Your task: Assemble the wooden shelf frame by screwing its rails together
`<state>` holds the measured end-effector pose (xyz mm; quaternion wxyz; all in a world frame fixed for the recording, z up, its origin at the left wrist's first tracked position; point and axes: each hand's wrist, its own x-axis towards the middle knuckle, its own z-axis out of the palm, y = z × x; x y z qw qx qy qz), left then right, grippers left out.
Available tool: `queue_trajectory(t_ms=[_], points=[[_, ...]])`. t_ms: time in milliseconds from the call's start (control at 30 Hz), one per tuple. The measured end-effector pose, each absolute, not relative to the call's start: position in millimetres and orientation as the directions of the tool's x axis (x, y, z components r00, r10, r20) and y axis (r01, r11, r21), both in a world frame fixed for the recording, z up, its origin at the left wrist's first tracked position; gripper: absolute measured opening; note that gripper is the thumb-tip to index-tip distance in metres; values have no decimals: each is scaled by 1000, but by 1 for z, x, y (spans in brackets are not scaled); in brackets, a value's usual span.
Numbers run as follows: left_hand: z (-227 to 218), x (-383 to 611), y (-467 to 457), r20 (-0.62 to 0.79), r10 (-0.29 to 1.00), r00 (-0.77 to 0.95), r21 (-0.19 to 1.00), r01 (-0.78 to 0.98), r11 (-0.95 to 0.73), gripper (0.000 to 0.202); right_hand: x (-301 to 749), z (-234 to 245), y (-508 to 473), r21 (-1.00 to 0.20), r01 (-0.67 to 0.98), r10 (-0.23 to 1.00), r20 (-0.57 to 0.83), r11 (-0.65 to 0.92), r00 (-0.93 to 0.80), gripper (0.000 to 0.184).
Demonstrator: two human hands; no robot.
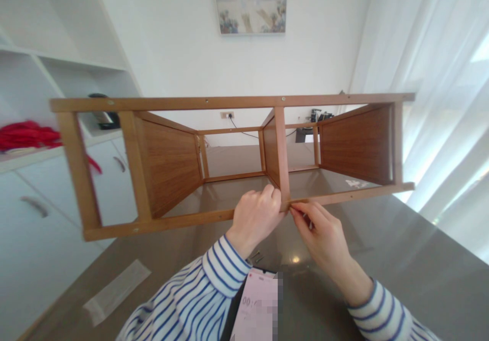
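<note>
A wooden shelf frame (281,152) lies on its side across the table, with brown panels set between its rails. My left hand (256,214) is wrapped round the near rail where the middle crosspiece meets it. Just right of that joint, my right hand (319,229) pinches with thumb and forefinger against the rail. Whatever sits between those fingertips is too small to make out. A few screws (256,256) lie on the table below my left wrist.
A phone (255,305) showing a timer lies near me on the grey table (420,249). To the left is a clear plastic bag (118,290). White cabinets (34,229) stand at the left, holding red cloth (30,135) and a kettle (104,117). Sheer curtains (431,76) hang at right.
</note>
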<state>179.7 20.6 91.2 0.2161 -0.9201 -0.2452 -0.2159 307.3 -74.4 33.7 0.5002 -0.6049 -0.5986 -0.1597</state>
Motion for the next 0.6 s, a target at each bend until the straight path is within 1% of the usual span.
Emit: queue_trajectory(t_ms=[467,600], points=[[92,180,20,486,370,792,-267,538,-800,19,307,34,-72,-401,903,560,788,153,255,13],[93,180,20,474,383,792,-261,543,-798,19,306,35,-73,-425,895,570,772,133,282,16]])
